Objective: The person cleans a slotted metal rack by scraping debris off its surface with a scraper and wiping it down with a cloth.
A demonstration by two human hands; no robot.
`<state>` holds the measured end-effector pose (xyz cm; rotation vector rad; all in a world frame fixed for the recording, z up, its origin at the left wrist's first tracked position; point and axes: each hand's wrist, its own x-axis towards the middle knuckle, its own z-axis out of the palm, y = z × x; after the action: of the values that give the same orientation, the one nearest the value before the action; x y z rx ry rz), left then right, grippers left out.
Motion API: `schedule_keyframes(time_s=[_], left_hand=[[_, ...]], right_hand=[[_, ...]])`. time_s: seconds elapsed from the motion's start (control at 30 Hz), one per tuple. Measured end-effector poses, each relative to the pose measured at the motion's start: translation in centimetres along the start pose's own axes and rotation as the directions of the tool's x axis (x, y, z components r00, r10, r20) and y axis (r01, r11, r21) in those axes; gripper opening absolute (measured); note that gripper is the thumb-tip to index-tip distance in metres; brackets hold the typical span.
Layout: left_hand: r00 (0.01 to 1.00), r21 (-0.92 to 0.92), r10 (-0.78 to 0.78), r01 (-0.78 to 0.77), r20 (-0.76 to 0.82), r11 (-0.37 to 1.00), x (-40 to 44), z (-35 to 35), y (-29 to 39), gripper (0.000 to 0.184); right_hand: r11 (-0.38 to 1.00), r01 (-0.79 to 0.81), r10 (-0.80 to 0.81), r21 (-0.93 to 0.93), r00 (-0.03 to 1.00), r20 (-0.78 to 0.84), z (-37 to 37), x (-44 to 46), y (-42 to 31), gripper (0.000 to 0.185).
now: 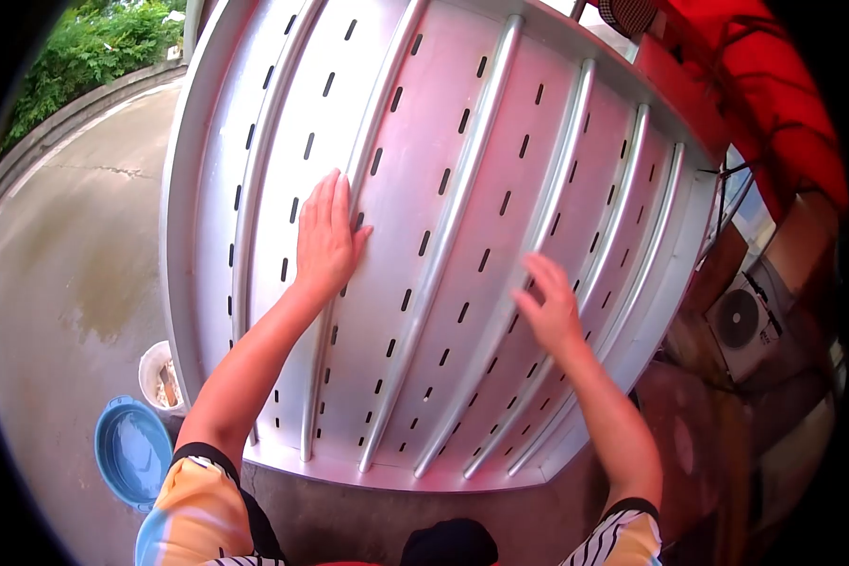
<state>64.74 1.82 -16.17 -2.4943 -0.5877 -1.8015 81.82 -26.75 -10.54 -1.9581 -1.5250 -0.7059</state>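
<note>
A large silvery metal panel [415,203] with a raised rim fills the middle of the view. Several round tubes [481,141] run across it, with rows of short dark slots [445,181] between them. My left hand [326,241] lies flat against the panel beside a tube, fingers straight and together, thumb spread. Over the right half is my right hand [549,307], its fingers slightly bent and the thumb apart, close to another tube [570,141]. Whether it touches the metal I cannot tell. Neither hand holds anything.
On the concrete ground at left stand a blue basin [132,451] and a white bucket [151,373] with something pale inside. Green bushes [90,61] grow behind a low kerb. Red fabric [764,85] hangs at upper right, above an air-conditioner outdoor unit [740,321].
</note>
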Motion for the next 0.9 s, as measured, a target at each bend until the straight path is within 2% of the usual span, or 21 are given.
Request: schedule_keyframes(time_s=[0.03, 0.13, 0.23, 0.33, 0.37, 0.43, 0.5, 0.53, 0.57, 0.6, 0.63, 0.67, 0.73, 0.9], left_hand=[[0.998, -0.027, -0.008, 0.006, -0.060, 1.000, 0.1, 0.5, 0.2, 0.077], [0.997, 0.010, -0.007, 0.008, -0.073, 1.000, 0.0, 1.1, -0.3, 0.067], [0.995, 0.001, -0.016, 0.016, -0.100, 1.000, -0.2, 1.8, -0.2, 0.066], [0.997, 0.020, -0.014, 0.016, -0.076, 1.000, 0.0, 1.4, -0.1, 0.068], [0.998, 0.025, -0.024, 0.026, -0.059, 0.999, -0.1, 1.2, 0.1, 0.069], [0.999, -0.011, -0.004, 0.003, -0.048, 1.000, 0.0, 1.2, 0.0, 0.074], [1.000, -0.002, -0.022, 0.022, -0.018, 1.000, 0.2, 1.1, -0.1, 0.075], [1.000, 0.005, -0.027, 0.027, 0.008, 1.000, 0.2, 1.0, 0.0, 0.075], [0.999, 0.008, -0.030, 0.030, 0.034, 1.000, 0.2, 1.1, 0.0, 0.075], [0.999, -0.009, -0.025, 0.026, 0.044, 1.000, 0.2, 1.1, 0.1, 0.074], [0.999, -0.020, -0.023, 0.024, 0.041, 1.000, 0.2, 1.2, 0.1, 0.074], [0.999, -0.019, -0.019, 0.020, 0.030, 1.000, 0.4, 1.3, -0.3, 0.073], [0.997, -0.003, -0.043, 0.043, 0.065, 0.999, 0.0, 1.3, -0.7, 0.069], [0.994, -0.013, -0.073, 0.075, 0.086, 0.997, 0.0, 1.4, 0.0, 0.069]], right_hand=[[1.000, -0.026, 0.027, 0.014, 0.999, -0.044, -0.7, 2.1, 0.5, 0.044], [0.990, 0.126, -0.126, -0.057, 0.992, -0.006, -1.6, 6.4, -1.3, 0.044], [0.978, 0.154, -0.178, -0.144, 0.968, -0.176, -2.4, 10.0, -1.1, 0.043], [0.991, 0.083, -0.111, -0.100, 0.944, -0.311, -5.6, 13.2, -0.3, 0.042], [0.994, 0.077, -0.095, -0.072, 0.954, -0.284, -6.6, 13.4, -0.9, 0.042], [0.994, 0.107, -0.107, -0.007, 0.982, -0.156, -6.8, 9.4, -2.5, 0.043], [0.989, 0.107, -0.122, 0.105, 0.982, 0.147, -4.2, -1.4, -3.8, 0.044], [0.984, 0.073, -0.128, 0.162, 0.924, 0.361, -2.9, -9.5, -4.5, 0.045], [0.979, 0.022, -0.135, 0.200, 0.808, 0.573, -2.4, -18.8, -6.1, 0.046], [0.977, -0.034, -0.136, 0.212, 0.665, 0.734, -3.1, -27.8, -8.5, 0.047], [0.975, -0.077, -0.132, 0.207, 0.550, 0.825, -4.4, -34.4, -10.6, 0.048], [0.974, -0.113, -0.117, 0.198, 0.497, 0.860, -6.0, -37.9, -12.3, 0.050], [0.941, -0.270, -0.026, 0.205, 0.545, 0.838, -6.5, -35.9, -13.2, 0.052], [0.902, -0.280, -0.111, 0.330, 0.587, 0.802, -6.3, -37.7, -13.5, 0.044]])
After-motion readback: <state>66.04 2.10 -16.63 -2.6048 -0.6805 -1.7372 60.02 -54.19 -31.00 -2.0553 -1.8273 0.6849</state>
